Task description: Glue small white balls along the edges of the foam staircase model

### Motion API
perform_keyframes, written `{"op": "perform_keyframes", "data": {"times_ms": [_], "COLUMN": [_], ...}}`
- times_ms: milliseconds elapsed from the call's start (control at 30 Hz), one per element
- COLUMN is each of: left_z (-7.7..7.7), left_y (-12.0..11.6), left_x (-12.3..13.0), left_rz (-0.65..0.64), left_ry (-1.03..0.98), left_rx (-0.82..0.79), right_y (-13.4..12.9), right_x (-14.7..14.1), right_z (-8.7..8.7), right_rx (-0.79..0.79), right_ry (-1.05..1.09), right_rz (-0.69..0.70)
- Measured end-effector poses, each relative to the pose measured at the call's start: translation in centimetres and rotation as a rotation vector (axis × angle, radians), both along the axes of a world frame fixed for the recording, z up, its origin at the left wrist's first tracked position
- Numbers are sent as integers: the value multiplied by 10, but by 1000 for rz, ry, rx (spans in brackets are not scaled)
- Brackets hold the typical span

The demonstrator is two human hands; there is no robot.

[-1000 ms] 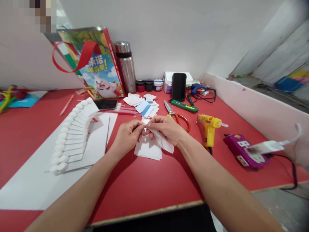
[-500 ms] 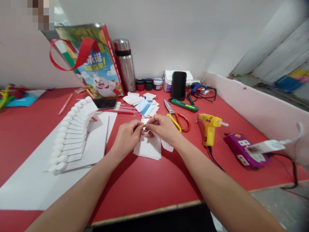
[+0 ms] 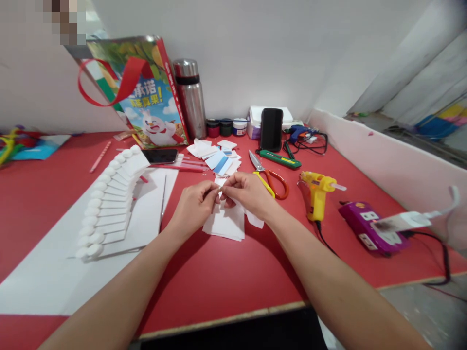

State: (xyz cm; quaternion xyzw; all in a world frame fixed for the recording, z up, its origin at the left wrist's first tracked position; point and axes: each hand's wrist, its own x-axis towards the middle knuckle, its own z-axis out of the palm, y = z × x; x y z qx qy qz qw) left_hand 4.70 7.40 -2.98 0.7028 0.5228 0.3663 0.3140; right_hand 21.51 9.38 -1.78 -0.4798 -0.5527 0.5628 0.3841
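One stepped white model [image 3: 120, 194] stands assembled at nine o'clock from the hands, white discs [image 3: 97, 204] lining its outer edge, so that part looks done. Still loose are a stack of white sheets [image 3: 224, 226] at six o'clock, just below the fingertips, and a pile of paper pieces [image 3: 218, 158] at twelve. Left hand [image 3: 193, 201] and right hand [image 3: 246, 194] meet mid-table, each with thumb and forefinger pinched together on what seems to be a white paper strip [image 3: 256, 220]; the fingers hide whatever shaping it has so far. Its free end shows beneath the right hand, pointing to four o'clock, so its long axis probably runs ten to four. The model's arc runs roughly from one to seven.
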Motion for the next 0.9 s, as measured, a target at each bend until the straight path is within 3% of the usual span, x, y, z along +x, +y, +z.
{"op": "perform_keyframes", "data": {"times_ms": [233, 433, 567, 767, 900], "left_z": [-2, -3, -3, 3, 0], "left_y": [-4, 0, 2, -2, -4], "left_x": [7, 1, -2, 3, 4], "left_rz": [67, 75, 89, 81, 83], "left_ry": [18, -8, -37, 30, 181], "left_rx": [43, 64, 75, 129, 298], "right_y": [-1, 1, 1, -1, -5], "right_x": [-5, 3, 5, -2, -4], "right_z": [-10, 2, 9, 2, -8], "right_rx": [106, -100, -210, 1, 246], "right_ry": [-38, 98, 202, 39, -85], "right_rz": [-60, 24, 10, -51, -65]}}
